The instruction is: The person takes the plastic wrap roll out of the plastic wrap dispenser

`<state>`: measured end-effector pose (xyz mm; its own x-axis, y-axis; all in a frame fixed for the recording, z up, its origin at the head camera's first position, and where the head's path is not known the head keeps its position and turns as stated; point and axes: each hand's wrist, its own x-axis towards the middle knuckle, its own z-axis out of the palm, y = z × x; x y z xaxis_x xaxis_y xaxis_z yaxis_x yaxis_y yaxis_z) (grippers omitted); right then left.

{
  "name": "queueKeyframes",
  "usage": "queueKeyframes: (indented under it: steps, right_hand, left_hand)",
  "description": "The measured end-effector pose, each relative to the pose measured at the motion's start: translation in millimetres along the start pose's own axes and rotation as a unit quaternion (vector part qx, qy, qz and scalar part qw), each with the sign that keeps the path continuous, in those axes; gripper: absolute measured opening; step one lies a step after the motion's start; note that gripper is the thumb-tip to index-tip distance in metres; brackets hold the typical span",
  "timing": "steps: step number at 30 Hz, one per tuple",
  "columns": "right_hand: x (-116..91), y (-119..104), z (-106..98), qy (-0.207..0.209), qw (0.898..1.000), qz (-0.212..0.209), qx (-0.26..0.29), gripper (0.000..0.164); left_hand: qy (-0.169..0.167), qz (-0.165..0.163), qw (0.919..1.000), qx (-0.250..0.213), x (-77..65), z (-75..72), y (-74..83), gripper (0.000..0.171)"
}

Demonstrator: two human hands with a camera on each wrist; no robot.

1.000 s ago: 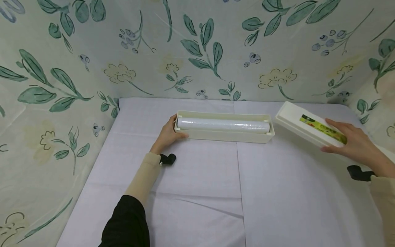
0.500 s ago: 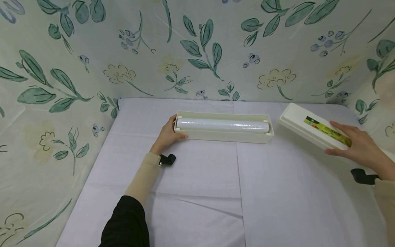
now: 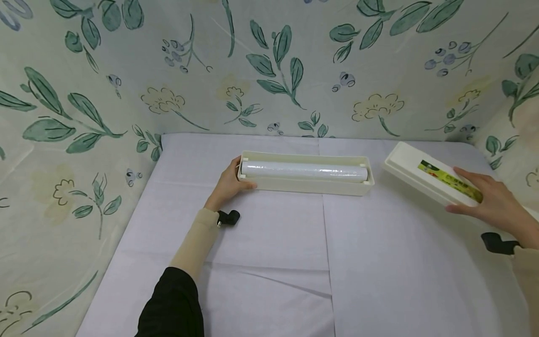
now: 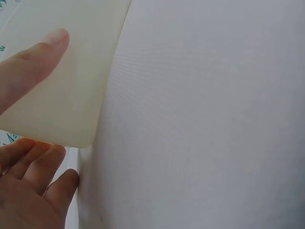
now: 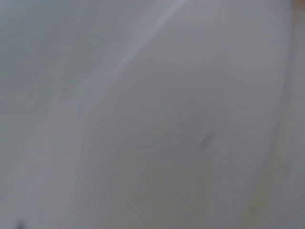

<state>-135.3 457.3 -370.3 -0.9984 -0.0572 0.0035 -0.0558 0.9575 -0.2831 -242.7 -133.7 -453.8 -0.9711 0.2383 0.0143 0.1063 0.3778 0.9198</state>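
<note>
A long cream plastic box (image 3: 311,187) sits on the white cloth, uncovered, with a roll of clear wrap (image 3: 305,172) lying along it. My left hand (image 3: 227,186) grips the box's left end. In the left wrist view, the thumb (image 4: 40,59) lies on the front wall (image 4: 71,100), while the other fingers are at the end edge. To the right, my right hand (image 3: 497,201) holds the white lid (image 3: 408,164) by its near end, across its width. The lid slants and bears a yellow-green label (image 3: 448,180). The right wrist view is a blurred pale surface.
White cloth (image 3: 269,234) with fold creases covers the table. Flower-printed fabric (image 3: 294,70) rises behind it and at both sides. A black wrist-camera mount (image 3: 229,218) sits at the left cuff, another (image 3: 498,243) at the right.
My right hand has carried the lid a little to the right and toward me, away from the box, slowing in the last half second. The left hand and the box stay put.
</note>
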Motion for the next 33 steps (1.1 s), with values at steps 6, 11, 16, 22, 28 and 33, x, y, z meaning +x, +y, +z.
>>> queueKeyframes:
  steps: [6,11,16,22,28,33]
  right_hand:
    - [1.0,4.5,3.2,-0.001,1.000,0.004,-0.005,0.114]
    - [0.3,8.5,6.9,-0.008,1.000,0.014,-0.001,0.114]
    - [-2.4,11.3,9.1,-0.014,1.000,0.020,-0.001,0.114]
    - [-3.9,15.8,13.9,-0.017,1.000,0.016,0.004,0.114]
    - [-2.8,20.9,19.1,-0.020,1.000,0.010,0.006,0.113]
    - [-2.8,23.0,22.9,-0.029,1.000,0.006,0.011,0.111]
  left_hand:
    - [-0.002,-0.002,1.0000,0.001,0.1,0.0,-0.3,0.103]
    - [-0.001,-0.002,1.0000,0.000,0.2,-0.1,-0.6,0.103]
    - [-0.001,-0.001,1.0000,-0.003,0.3,-0.1,-0.2,0.103]
    - [-0.001,-0.002,1.0000,-0.001,0.5,0.4,-0.1,0.103]
    - [0.000,-0.005,1.0000,0.001,0.1,0.2,0.1,0.103]
    - [-0.001,-0.004,1.0000,0.001,0.0,0.4,0.8,0.103]
